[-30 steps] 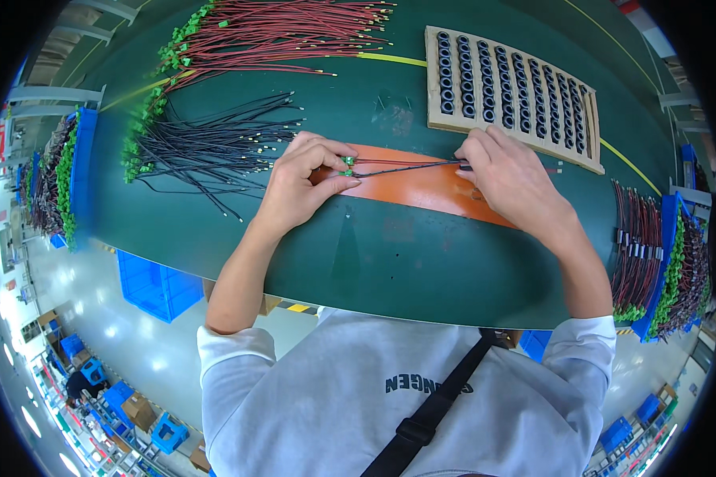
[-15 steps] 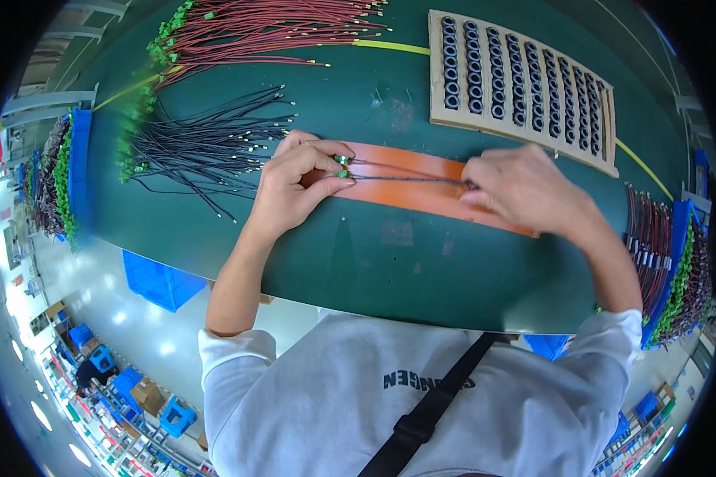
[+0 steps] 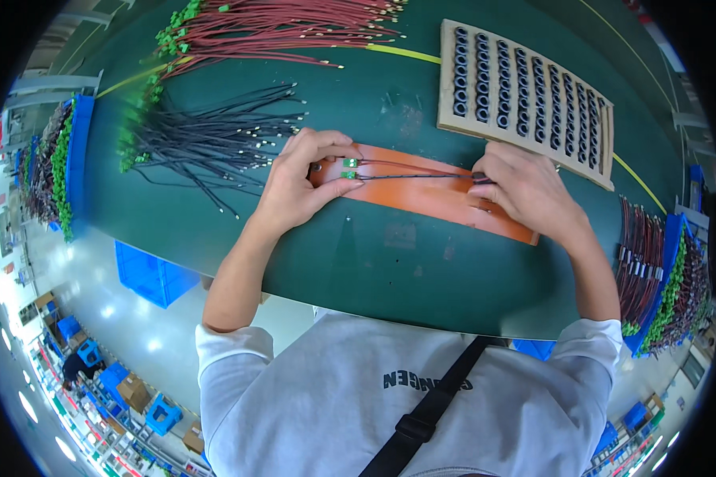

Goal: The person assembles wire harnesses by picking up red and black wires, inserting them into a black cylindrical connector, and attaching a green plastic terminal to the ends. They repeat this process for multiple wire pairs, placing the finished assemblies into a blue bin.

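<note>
An orange strip-shaped board (image 3: 422,195) lies on the green table before me. Near its left end sit two small green connectors (image 3: 349,168), side by side, between the thumb and fingertips of my left hand (image 3: 298,179). A red wire (image 3: 410,166) and a black wire (image 3: 418,176) run from them rightward along the board. Over the board's right part, my right hand (image 3: 525,187) pinches both wires at a small dark piece (image 3: 479,178), partly hidden by the fingers. Its exact shape is hard to make out. Below those fingertips a thin pin-like bit (image 3: 482,208) shows on the board.
A wooden tray (image 3: 525,141) with rows of black rings stands at the far right. Black wires (image 3: 215,131) and red wires (image 3: 294,32) with green connectors lie at the far left. Blue bins (image 3: 79,167) of wires flank the table; more bundled wires (image 3: 640,254) sit right.
My right hand has stopped its blurred motion and now pinches the wires at the dark piece. My left fingers have shifted, leaving more of the green connectors and the board's left end in sight.
</note>
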Available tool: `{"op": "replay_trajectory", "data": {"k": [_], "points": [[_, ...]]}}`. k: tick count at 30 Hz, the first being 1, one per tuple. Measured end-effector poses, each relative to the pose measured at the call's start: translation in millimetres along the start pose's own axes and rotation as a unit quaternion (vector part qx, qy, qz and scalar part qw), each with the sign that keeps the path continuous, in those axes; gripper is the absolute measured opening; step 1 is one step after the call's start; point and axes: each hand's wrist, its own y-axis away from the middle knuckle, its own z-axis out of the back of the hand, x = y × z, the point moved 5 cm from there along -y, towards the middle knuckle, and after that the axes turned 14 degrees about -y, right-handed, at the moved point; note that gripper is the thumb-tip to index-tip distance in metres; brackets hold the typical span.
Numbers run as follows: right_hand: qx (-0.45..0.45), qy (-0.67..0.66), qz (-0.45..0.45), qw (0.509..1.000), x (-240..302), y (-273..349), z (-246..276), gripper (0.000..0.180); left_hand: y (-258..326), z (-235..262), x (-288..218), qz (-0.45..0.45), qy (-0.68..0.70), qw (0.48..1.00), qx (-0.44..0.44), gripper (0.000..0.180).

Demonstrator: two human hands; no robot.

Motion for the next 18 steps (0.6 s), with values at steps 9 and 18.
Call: {"op": "replay_trajectory", "data": {"k": [9,18], "points": [[-0.073,0.016,-0.038,0.997,29.9,20.0,-7.8,0.023,0.7,0.3,-1.2,0.006,-0.008,1.0,0.009,0.056],[-0.147,0.05,-0.054,0.986,34.2,25.9,-16.1,0.021,-0.7,2.9,-3.6,-0.021,-0.017,0.999,-0.026,0.045]]}}
